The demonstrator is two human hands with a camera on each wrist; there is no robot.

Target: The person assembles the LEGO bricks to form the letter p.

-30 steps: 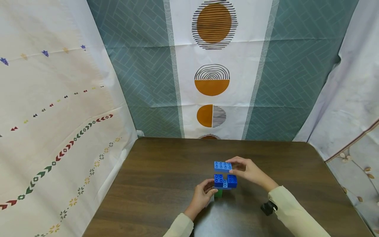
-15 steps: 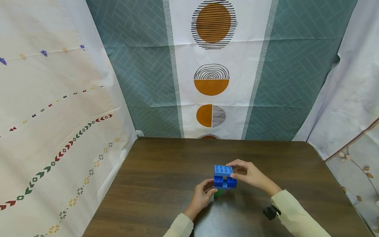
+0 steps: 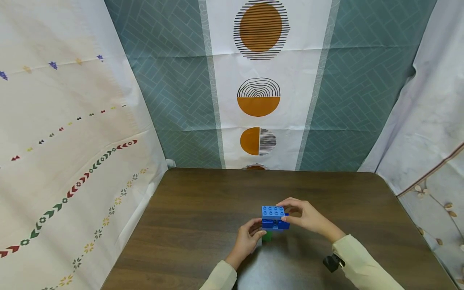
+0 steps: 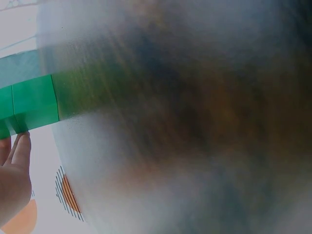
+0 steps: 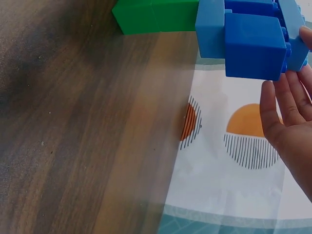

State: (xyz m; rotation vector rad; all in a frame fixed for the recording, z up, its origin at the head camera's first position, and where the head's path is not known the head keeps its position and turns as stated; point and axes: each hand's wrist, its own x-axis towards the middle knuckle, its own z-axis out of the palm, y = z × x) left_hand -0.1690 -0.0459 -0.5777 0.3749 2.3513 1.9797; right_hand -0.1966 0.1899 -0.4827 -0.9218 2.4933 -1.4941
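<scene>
A small tower of toy building bricks stands on the table, with green bricks (image 3: 266, 236) (image 4: 35, 101) at its base. Above them come a lighter blue brick (image 5: 210, 30) and two dark blue bricks (image 3: 267, 224) (image 5: 255, 46). My right hand (image 3: 304, 215) (image 5: 292, 131) pinches a long light blue brick (image 3: 273, 212) (image 5: 296, 35) by its right end, right on top of the dark blue pair. Whether its studs are fully pressed together cannot be told. From the left, thumb and fingers of my left hand (image 3: 247, 238) (image 4: 17, 178) hold the tower.
The brown wooden table (image 3: 203, 209) reaches away to a patterned cloth (image 3: 259, 149) at the back. Pale cloths hang at the left (image 3: 90, 121) and right (image 3: 420, 141). A dark wrist camera (image 3: 330, 263) sits at my right sleeve.
The light blue brick in my right hand has come down from above the tower onto the dark blue bricks. My left hand stays in place on the tower.
</scene>
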